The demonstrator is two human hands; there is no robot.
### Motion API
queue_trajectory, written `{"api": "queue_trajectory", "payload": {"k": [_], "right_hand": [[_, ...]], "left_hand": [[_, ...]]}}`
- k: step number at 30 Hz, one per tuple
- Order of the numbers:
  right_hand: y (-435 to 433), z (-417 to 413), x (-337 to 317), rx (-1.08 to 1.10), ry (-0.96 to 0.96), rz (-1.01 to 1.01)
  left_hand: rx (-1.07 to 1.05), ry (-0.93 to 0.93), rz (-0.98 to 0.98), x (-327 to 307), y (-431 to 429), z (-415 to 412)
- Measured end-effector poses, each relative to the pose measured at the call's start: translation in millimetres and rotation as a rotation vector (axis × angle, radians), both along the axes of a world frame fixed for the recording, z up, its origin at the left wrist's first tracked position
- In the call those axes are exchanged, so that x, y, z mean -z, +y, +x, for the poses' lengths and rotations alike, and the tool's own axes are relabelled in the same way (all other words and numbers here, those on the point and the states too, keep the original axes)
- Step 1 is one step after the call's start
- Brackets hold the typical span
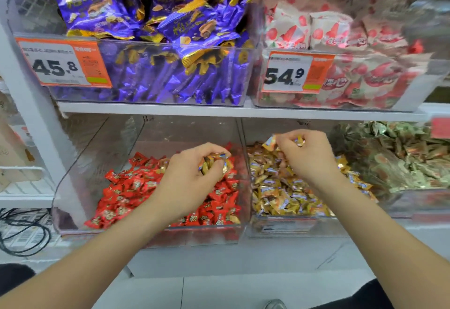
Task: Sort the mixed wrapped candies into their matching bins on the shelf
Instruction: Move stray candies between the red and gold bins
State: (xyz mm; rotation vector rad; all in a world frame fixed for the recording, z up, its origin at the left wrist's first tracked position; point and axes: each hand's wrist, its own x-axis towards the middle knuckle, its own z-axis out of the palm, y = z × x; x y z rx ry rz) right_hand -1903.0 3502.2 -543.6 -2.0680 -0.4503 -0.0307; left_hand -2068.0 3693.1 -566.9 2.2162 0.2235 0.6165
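Gold-foil wrapped candies [214, 162] with blue lettering sit bunched in the left hand [192, 177], which hovers over the clear plastic bin of red-wrapped candies [80, 174] (the wrong home for them). Its grip is curled round the cluster, thumb and fingertips closing on it from both sides, with a few wrapper ends poking out. The right hand [309, 157] is over the clear bin of matching gold candies [292, 228], which stands just right of the red bin, wall against wall. Its grip pinches one small gold candy [269, 142] at the fingertips. A second wrapper [300, 141] shows by the knuckles, though I cannot tell whether it is held or merely lies behind.

The step in hand looks like picking strays out of the red bin and carrying them to the right. To do it well, I'd judge:
- Hold the left bunch tight while crossing the shared wall, so nothing drops back among the reds.
- Let go low over the gold heap rather than tossing.
- Check that no red wrapper rides along inside the handful.
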Motion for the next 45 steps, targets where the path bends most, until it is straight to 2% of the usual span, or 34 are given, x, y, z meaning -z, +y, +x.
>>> {"api": "queue_trajectory", "payload": {"k": [3,7,9,12,16,18,20,23,25,28,30,32,36,39,41,45], "right_hand": [[-23,30,13,0.147,-0.220,-0.200],[-41,47,21,0.008,-0.338,-0.215],[-49,55,24,-0.086,-0.296,-0.223],[-65,64,22,-0.137,-0.122,-0.115],[-83,65,15,-0.023,-0.158,-0.145],[-81,55,9,-0.010,-0.158,-0.123],[-70,37,1,-0.052,-0.161,-0.129],[-49,2,-13,-0.197,-0.178,-0.164],[-28,-23,-17,-0.305,-0.212,-0.205],[6,-53,-17,-0.480,-0.321,-0.262],[27,-63,-16,-0.676,-0.439,-0.354],[44,-65,-12,-0.847,-0.503,-0.532],[63,-67,-11,-0.958,-0.336,-0.950],[67,-72,-14,-1.041,-0.319,-1.199],[68,-74,-14,-1.084,-0.308,-1.311],[67,-71,-13,-1.126,-0.231,-1.375]], "left_hand": [[-0.033,-0.055,0.114,-10,-29,20],[0.047,-0.016,0.318,-20,-68,66],[0.021,0.033,0.395,-21,-86,94],[-0.024,0.155,0.412,-9,-99,140],[0.213,0.519,0.374,3,-95,166],[0.304,0.460,0.471,0,-92,154],[0.321,0.238,0.552,-6,-83,129],[0.235,0.016,0.516,-15,-61,81],[0.123,0.015,0.437,-11,-33,52],[0.008,0.147,0.394,-1,17,25],[-0.032,0.263,0.378,9,47,17],[-0.040,0.342,0.367,18,66,13],[0.097,0.481,0.470,35,79,21],[0.166,0.617,0.526,46,82,24],[0.168,0.672,0.547,49,83,24],[0.172,0.702,0.534,46,87,22]]}}
